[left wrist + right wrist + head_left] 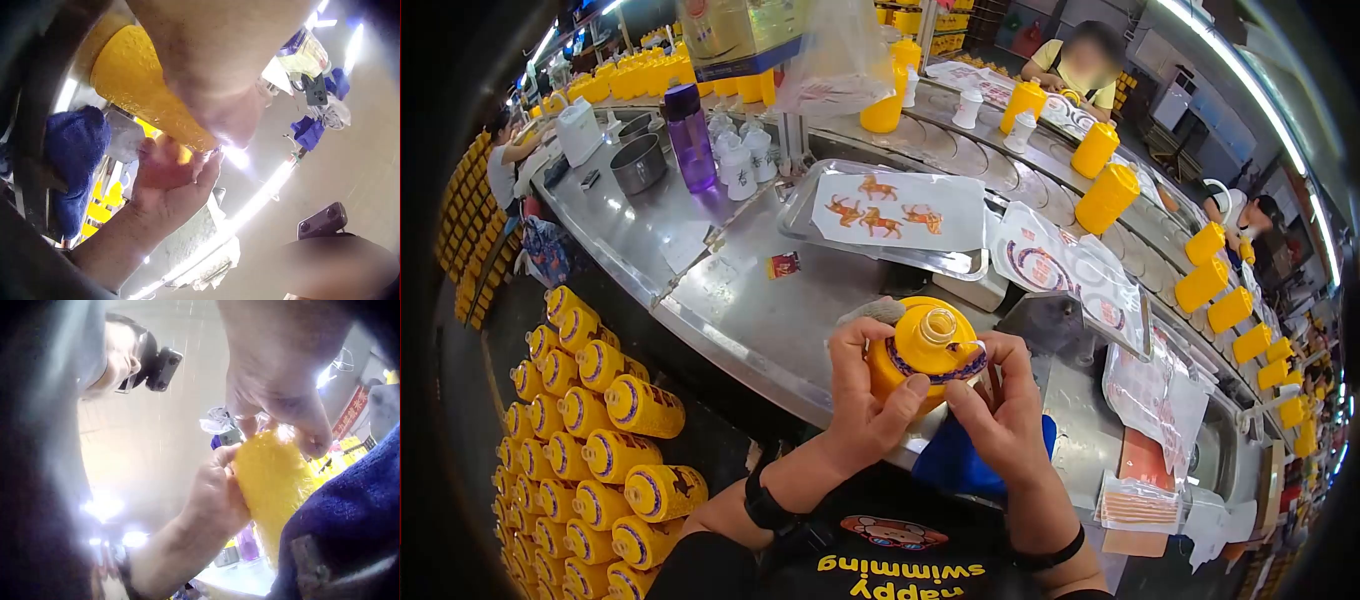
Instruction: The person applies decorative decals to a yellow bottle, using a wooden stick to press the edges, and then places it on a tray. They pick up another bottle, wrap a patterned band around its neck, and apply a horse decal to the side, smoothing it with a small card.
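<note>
A yellow bottle [905, 375] with a clear glass neck stands tilted toward me in the head view, a purple patterned band [940, 374] running round its shoulder. My left hand [875, 390] grips the bottle's left side, thumb pressed on the band. On the other side, my right hand [1003, 415] holds the shoulder between thumb and fingers, beside a small white tip on the band. The left wrist view shows the textured yellow body [128, 78] below both hands. In the right wrist view, the right fingers [315, 434] bend over the bottle's upper end.
A blue cloth [970, 455] lies below the bottle. Ahead is a metal tray [800, 215] with a sheet of orange animal figures. Patterned sheets [1055, 260] lie to the right. Stacked yellow bottles [590, 440] fill the lower left. A purple bottle [690, 140] stands farther back.
</note>
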The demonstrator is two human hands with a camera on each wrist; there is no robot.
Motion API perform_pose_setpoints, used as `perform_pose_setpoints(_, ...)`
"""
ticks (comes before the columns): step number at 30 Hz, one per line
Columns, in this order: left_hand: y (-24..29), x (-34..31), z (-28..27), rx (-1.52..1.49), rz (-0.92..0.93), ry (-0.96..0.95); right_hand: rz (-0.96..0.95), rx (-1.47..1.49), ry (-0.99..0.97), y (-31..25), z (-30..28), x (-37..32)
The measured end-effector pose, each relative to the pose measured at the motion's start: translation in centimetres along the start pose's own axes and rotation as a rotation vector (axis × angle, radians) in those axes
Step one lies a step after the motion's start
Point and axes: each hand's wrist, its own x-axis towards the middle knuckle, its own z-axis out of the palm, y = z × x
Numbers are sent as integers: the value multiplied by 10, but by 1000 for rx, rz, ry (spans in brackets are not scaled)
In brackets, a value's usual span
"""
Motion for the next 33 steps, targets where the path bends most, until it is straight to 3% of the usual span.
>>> perform_pose_setpoints(2,2,0,1,-10,-4,14,-70,-23,-10,-1,1,3)
perform_pose_setpoints(14,-2,-1,0,90,-4,40,38,301,-107,11,-7,14)
perform_pose_setpoints(20,-3,1,0,61,6,30,51,248,-169,18,-15,22)
perform_pose_setpoints(25,-8,19,-13,-53,-5,-72,-42,65,-38,19,-3,12)
perform_pose_setpoints(31,15,4,2,343,38,-25,-100,-19,-3,11,-2,11)
perform_pose_setpoints(33,14,4,2,304,24,-22,-101,18,-17,8,-4,14)
